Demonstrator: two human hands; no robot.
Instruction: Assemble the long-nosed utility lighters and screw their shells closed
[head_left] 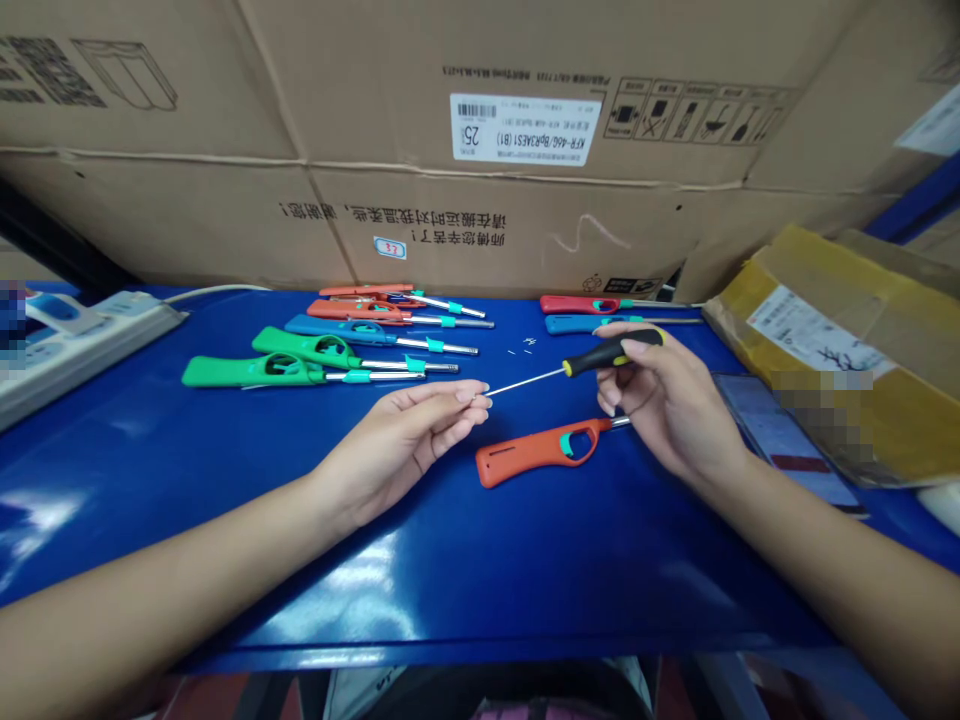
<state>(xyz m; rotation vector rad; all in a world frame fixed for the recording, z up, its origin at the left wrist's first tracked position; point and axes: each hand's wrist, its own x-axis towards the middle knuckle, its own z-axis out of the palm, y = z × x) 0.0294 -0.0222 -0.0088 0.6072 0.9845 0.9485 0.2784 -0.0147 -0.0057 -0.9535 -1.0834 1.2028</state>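
My right hand (667,390) is closed around the black and yellow handle of a screwdriver (600,356), its thin shaft slanting down to the left. At the tip, my left hand (420,430) pinches with thumb and fingers; whatever small piece may be between them is hidden. Just below the shaft an orange gas lighter (525,455) with a green trigger lies on the blue table (420,590). Its metal nozzle runs partly behind my right hand. A few tiny pale slivers, perhaps screws (529,342), lie beyond the shaft.
Several lighters, among them a green one (247,371) and a blue one (337,328), lie back left. A red lighter (577,304) is back right. A power strip (82,345), a phone (787,440), a taped box (840,350) and a large carton (420,190) border the area.
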